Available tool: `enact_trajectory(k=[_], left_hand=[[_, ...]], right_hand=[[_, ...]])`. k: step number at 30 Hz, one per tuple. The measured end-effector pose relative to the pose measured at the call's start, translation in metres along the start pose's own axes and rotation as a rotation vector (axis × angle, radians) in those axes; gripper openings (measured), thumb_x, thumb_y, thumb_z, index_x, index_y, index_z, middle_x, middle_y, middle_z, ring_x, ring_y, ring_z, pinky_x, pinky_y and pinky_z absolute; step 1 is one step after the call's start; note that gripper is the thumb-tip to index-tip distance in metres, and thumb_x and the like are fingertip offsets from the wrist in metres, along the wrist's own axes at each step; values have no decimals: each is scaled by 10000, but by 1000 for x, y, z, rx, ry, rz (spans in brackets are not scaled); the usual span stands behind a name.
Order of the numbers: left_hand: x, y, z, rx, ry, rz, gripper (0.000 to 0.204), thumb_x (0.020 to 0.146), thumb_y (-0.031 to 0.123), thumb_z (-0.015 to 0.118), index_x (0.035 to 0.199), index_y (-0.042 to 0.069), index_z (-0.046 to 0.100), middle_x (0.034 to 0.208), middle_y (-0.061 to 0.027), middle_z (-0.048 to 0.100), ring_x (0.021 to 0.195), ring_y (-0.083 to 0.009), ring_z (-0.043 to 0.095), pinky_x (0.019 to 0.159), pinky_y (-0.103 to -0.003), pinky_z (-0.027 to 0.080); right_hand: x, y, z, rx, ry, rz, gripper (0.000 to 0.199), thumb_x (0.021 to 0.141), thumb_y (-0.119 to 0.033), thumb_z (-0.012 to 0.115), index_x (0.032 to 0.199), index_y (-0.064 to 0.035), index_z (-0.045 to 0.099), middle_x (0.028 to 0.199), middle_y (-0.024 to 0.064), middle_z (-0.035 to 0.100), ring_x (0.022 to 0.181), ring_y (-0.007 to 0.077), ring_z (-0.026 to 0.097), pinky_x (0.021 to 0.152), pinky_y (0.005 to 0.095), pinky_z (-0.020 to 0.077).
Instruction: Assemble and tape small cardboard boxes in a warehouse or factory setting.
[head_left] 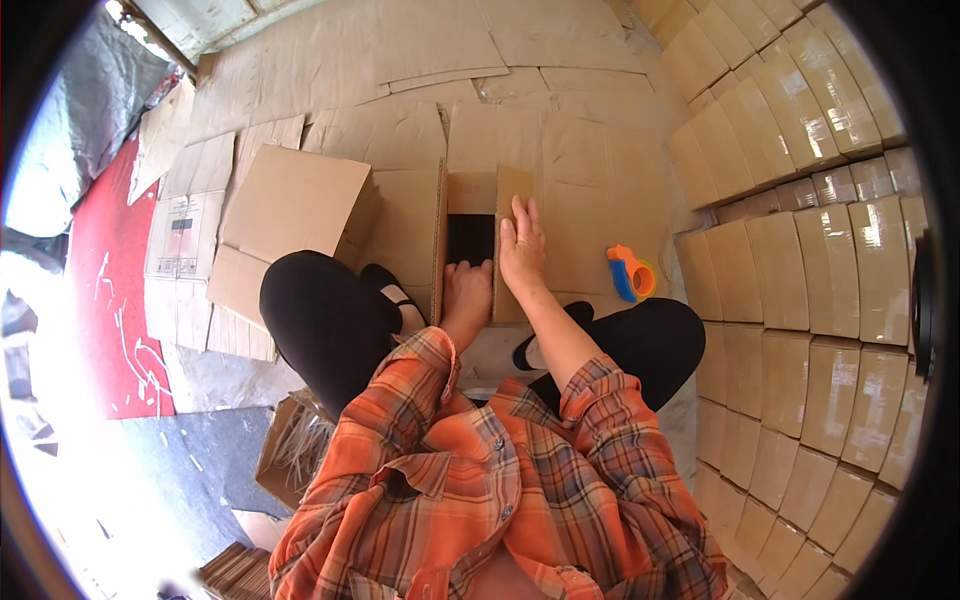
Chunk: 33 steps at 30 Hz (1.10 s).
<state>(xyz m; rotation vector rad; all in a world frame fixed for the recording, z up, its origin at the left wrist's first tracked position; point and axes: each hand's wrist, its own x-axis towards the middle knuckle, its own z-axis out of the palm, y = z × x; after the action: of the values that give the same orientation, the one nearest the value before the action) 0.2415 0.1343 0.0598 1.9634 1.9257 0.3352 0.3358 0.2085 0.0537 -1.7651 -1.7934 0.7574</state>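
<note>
A small cardboard box point(514, 188) stands on the floor between my legs, its top open and its side flaps upright. The inside shows dark, and what it holds cannot be made out. My left hand point(468, 290) is at the near end of the box, with its fingers curled over the edge there. Against the outer face of the right flap lies my right hand point(523, 245), fingers stretched out and pointing away from me. To the right, beyond my right hand, an orange and blue tape dispenser point(622, 275) rests on the cardboard-covered floor.
Stacked cardboard boxes point(790, 270) form a wall along the right. A larger open carton point(290, 200) stands at the left, beside my left knee. Flattened cardboard point(600, 170) covers the floor. Behind on the left are a carton of scraps point(290, 450) and a red floor sheet point(110, 290).
</note>
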Motion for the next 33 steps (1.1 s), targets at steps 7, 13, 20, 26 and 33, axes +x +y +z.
enact_trajectory(k=[7, 13, 20, 26, 33], left_hand=[[0, -1, 2, -240, 525, 134, 306, 741, -22, 536, 1046, 0, 556, 982, -175, 578, 933, -343, 524, 881, -424, 395], [-13, 0, -91, -372, 632, 147, 317, 771, 34, 603, 1084, 13, 554, 1045, -170, 547, 989, -363, 495, 870, -426, 402], [28, -47, -24, -867, 387, -66, 542, 902, 247, 506, 1375, 37, 344, 1289, -227, 440, 1199, -385, 380, 1005, -437, 309], [25, -4, -6, -79, 310, -200, 624, 840, 398, 554, 1402, 234, 338, 1450, -229, 178, 1299, -430, 239, 1005, -528, 292], [20, -20, -19, -88, 291, -59, 709, 792, 529, 571, 1400, 241, 347, 1449, -233, 174, 1298, -444, 232, 991, -539, 307]], right_hand=[[13, 18, -2, 109, -9, -90, 542, 902, -388, 501, 1398, -270, 317, 1446, 219, 234, 1259, 410, 356, 988, 432, 374], [4, -4, -17, -23, -107, 24, 574, 895, -385, 522, 1410, -277, 293, 1436, 240, 234, 1228, 406, 402, 955, 434, 403], [4, 5, -10, -31, -14, -53, 580, 889, -382, 529, 1409, -297, 288, 1439, 208, 254, 1123, 400, 504, 868, 431, 466], [-1, 5, -6, -85, -20, -79, 574, 887, -355, 540, 1405, -277, 302, 1426, 233, 260, 1152, 420, 473, 895, 437, 452], [9, 6, -7, 23, 3, -161, 595, 885, -365, 540, 1408, -213, 301, 1410, 250, 278, 1212, 416, 414, 932, 451, 422]])
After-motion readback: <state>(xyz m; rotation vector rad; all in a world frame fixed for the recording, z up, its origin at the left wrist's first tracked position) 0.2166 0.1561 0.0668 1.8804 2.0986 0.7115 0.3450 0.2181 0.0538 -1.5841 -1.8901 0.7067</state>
